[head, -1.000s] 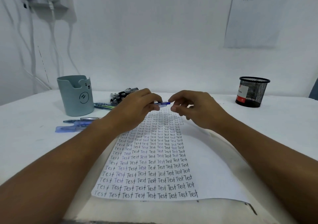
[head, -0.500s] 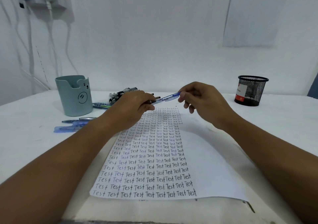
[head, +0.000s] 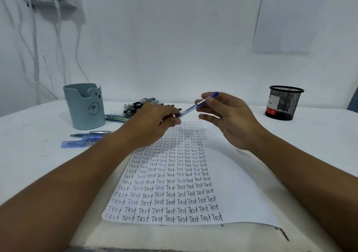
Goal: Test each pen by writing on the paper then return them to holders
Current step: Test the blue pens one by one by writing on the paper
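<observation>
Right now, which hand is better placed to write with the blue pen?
Right. The right hand pinches the blue pen along its barrel above the paper. The left hand only meets the pen's lower end, so it is free to let go.

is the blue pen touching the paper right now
Apart. In the head view the blue pen is pinched by the right hand and held at its lower end by the left hand, above the paper.

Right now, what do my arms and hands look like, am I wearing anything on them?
Both arms are bare up to the frame's edge, no sleeves showing. The left hand and right hand have no gloves, and no rings, watch or bracelet show on fingers or wrists.
</observation>
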